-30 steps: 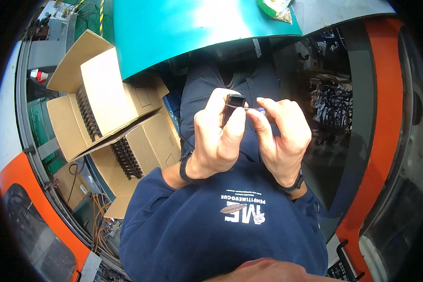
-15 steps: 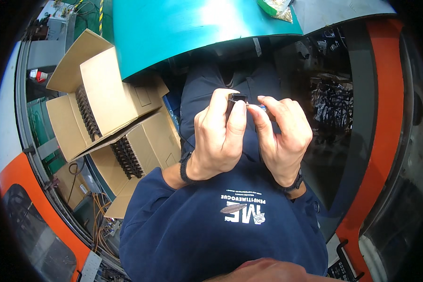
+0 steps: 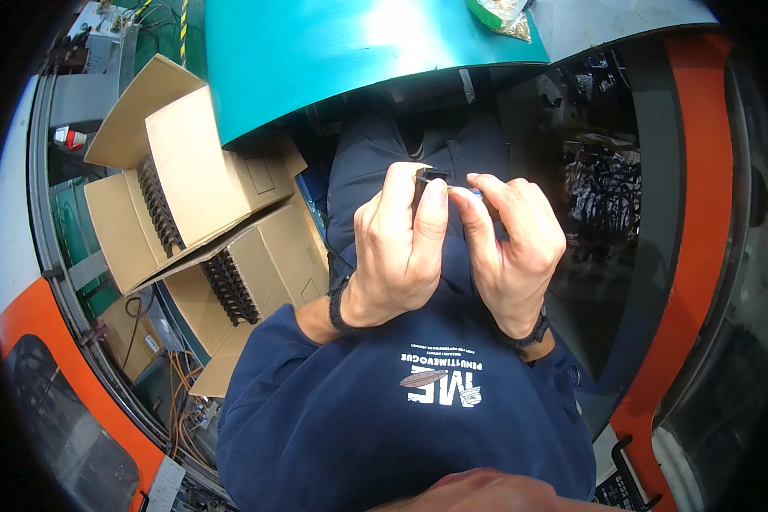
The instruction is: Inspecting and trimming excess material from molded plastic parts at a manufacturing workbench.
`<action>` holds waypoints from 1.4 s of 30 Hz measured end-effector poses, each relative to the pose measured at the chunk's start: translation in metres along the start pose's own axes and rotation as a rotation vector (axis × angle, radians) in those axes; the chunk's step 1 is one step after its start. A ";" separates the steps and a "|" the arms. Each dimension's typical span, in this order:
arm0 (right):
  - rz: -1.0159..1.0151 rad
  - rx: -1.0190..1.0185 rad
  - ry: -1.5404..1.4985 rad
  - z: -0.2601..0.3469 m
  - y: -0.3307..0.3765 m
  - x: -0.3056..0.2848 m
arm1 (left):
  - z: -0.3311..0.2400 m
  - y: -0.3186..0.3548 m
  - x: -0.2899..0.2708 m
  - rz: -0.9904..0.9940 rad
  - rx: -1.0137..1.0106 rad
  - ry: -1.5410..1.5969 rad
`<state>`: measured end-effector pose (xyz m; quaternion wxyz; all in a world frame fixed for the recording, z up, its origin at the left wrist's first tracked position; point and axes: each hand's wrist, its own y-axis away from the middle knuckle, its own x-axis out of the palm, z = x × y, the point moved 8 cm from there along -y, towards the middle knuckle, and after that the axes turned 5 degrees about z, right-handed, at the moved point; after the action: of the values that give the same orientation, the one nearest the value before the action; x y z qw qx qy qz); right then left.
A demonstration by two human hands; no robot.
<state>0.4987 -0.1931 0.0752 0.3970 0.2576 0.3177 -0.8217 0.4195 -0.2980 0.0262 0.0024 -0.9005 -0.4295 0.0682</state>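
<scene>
My left hand (image 3: 398, 247) is closed around a small black box-shaped part (image 3: 433, 174), pinched between thumb and fingers above my lap. Close beside it on the right, my right hand (image 3: 518, 243) pinches a thin little piece with a bluish end (image 3: 476, 193). Its slim tip points toward the black part; whether the two touch is too small to tell. The fingers cover most of both pieces.
A teal curved work surface (image 3: 333, 64) lies ahead, with a green-and-clear bag of small brass-coloured pieces (image 3: 508, 17) on it. At left, open cardboard boxes (image 3: 200, 162) hold rows of dark parts (image 3: 158, 203). An orange frame (image 3: 695, 213) stands at right.
Both hands stay nearly in place, fingertips close together. The black part has tilted very slightly in my left fingers.
</scene>
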 end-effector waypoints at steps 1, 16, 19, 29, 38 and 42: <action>-0.001 0.004 0.002 0.000 0.000 0.000 | 0.000 0.000 0.000 0.000 -0.002 -0.005; -0.054 0.111 -0.097 -0.028 0.002 -0.006 | 0.016 -0.013 -0.009 -0.056 -0.062 0.166; -0.021 0.213 -0.108 -0.045 0.012 -0.006 | 0.022 -0.025 -0.021 -0.100 -0.038 0.117; 0.113 0.291 -0.085 -0.064 0.041 0.011 | 0.055 -0.138 -0.087 -0.539 0.304 -0.693; 0.211 0.250 -0.092 -0.056 0.055 0.037 | 0.132 -0.342 -0.146 -0.367 0.085 -1.423; 0.239 0.276 -0.057 -0.066 0.061 0.048 | 0.143 -0.400 -0.178 -0.412 -0.041 -1.404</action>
<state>0.5331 -0.1980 -0.0203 0.4616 0.3223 0.1579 -0.8112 -0.0186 -0.1909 -0.0692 -0.2776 -0.5453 -0.4919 0.6193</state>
